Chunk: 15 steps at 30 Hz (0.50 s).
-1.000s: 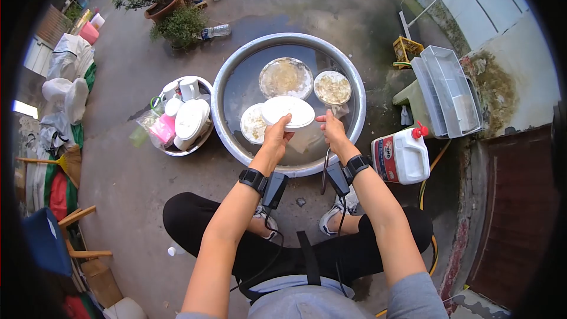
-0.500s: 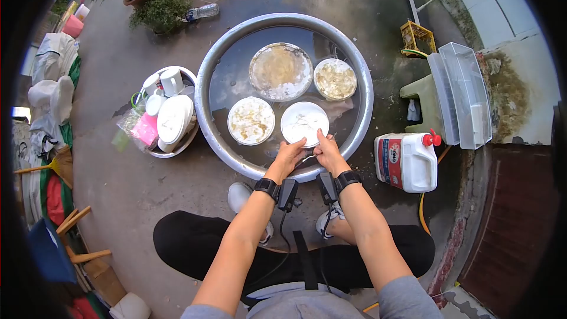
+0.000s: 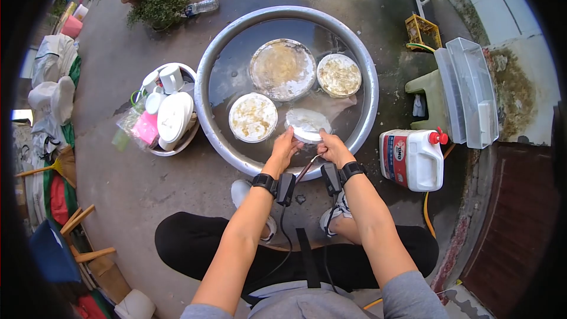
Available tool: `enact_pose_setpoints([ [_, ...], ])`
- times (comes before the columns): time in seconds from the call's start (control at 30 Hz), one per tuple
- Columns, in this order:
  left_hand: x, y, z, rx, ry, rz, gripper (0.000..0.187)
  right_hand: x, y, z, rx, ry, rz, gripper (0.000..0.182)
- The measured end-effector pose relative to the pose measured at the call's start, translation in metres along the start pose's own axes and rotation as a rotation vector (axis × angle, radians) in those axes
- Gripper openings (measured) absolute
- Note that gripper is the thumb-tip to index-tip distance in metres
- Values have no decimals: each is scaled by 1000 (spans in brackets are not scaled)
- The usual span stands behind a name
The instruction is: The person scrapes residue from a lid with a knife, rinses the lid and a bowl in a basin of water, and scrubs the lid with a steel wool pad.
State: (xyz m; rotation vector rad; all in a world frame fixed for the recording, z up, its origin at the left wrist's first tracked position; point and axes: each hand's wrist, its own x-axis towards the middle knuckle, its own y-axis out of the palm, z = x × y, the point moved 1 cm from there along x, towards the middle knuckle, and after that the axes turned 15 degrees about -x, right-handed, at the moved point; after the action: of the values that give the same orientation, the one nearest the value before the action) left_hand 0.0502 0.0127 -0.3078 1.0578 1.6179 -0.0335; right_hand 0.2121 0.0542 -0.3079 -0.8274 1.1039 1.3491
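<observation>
A round white dish (image 3: 308, 125) tilts in the water near the front of a large metal basin (image 3: 204, 136). My left hand (image 3: 284, 147) grips its near left edge, thumb at the rim. On its near right edge, my right hand (image 3: 333, 149) is closed. Out of the right hand, toward my left wrist, sticks a thin tool with a reddish-brown handle (image 3: 306, 170) and a metal end; its kind is unclear. Round white dishes with brownish stains lie in the basin: one (image 3: 253, 117) to the left, a larger one (image 3: 283, 70) behind and one (image 3: 339, 75) at the right.
Left of the basin stands a bowl (image 3: 192, 139) of white cups, a white oval lid and a pink item. At right are a white detergent jug (image 3: 412, 159) with a red cap, a stool (image 3: 422, 97), clear plastic bins (image 3: 475, 100) and a yellow crate (image 3: 423, 32).
The white dish in my hands has tipped from facing up to a slanted position in the water. The brown-handled tool now shows between my wrists.
</observation>
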Motion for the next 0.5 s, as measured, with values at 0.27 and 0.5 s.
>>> enact_pose_setpoints([
  [0.27,-10,-2,3,149,53,50,31,0,11,-14,-232,-177,116,17],
  [0.5,31,-47,9,24,33,-181,51,6,10,-19,-113,-162,2,15],
])
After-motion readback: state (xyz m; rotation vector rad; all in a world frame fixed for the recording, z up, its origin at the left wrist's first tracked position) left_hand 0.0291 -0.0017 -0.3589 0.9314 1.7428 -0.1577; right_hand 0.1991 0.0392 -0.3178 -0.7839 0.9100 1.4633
